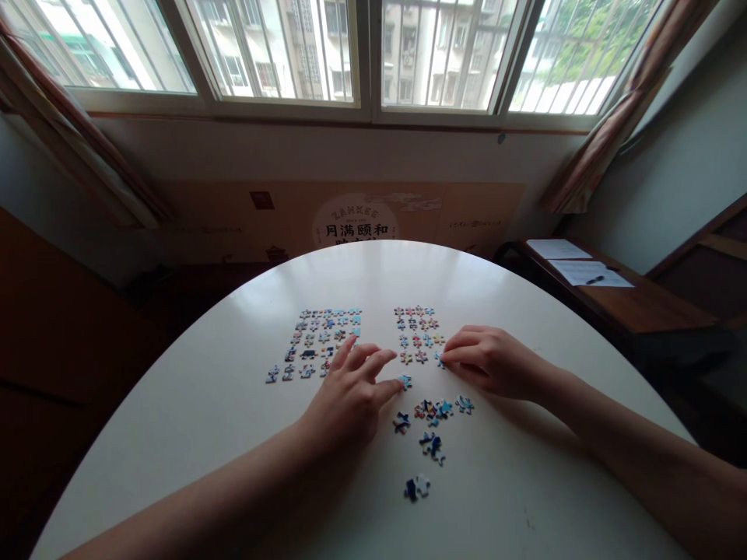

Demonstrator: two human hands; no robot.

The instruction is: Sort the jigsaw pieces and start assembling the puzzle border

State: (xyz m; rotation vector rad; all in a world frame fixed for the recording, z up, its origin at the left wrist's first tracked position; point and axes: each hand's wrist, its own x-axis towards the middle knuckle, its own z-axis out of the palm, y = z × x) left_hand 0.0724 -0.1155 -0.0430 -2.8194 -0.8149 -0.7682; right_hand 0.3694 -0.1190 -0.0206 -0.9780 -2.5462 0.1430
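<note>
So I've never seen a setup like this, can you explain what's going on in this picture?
No machine here: a person's bare left hand and right hand, seen by a camera worn on the head, looking forward and down. On the white table lie a left group and right group of jigsaw pieces, in rows, with loose pieces nearer the camera. The left thumb touches a blue piece, fingers spread; the right fingertips touch another piece. Whether they grip it, I can't tell.
</note>
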